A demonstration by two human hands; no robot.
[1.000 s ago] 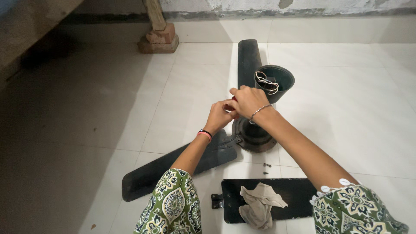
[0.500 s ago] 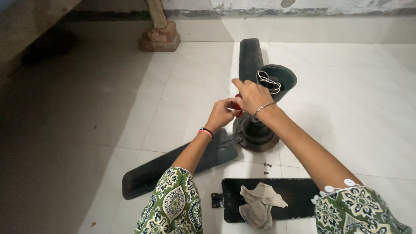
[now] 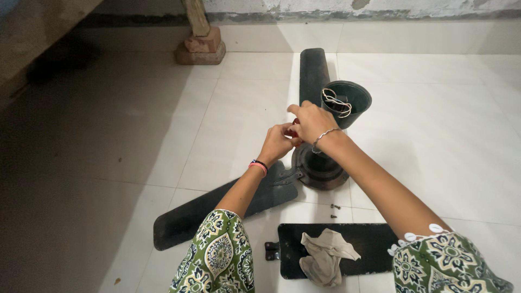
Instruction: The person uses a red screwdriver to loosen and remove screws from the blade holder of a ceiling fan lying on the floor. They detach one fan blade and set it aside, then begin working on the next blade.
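A black ceiling fan lies on the white tiled floor, its round motor housing (image 3: 320, 168) under my hands. My left hand (image 3: 278, 142) and my right hand (image 3: 310, 122) meet just above the housing, both closed on a small tool with a red handle (image 3: 294, 132), mostly hidden by the fingers. A dark canopy cup (image 3: 347, 100) with white wires in it stands on the fan's rod, right beside my right hand. One attached blade (image 3: 217, 209) runs toward the lower left, another blade (image 3: 313, 70) points away.
A detached blade (image 3: 369, 241) lies near me with a crumpled grey rag (image 3: 325, 255) on it. Two small screws (image 3: 334, 210) sit on the tile beside the housing. A wooden leg on bricks (image 3: 199, 46) stands at the back wall.
My hands have shifted slightly around the red-handled tool, the right hand turning and dropping a little. The fan and the loose parts have not moved.
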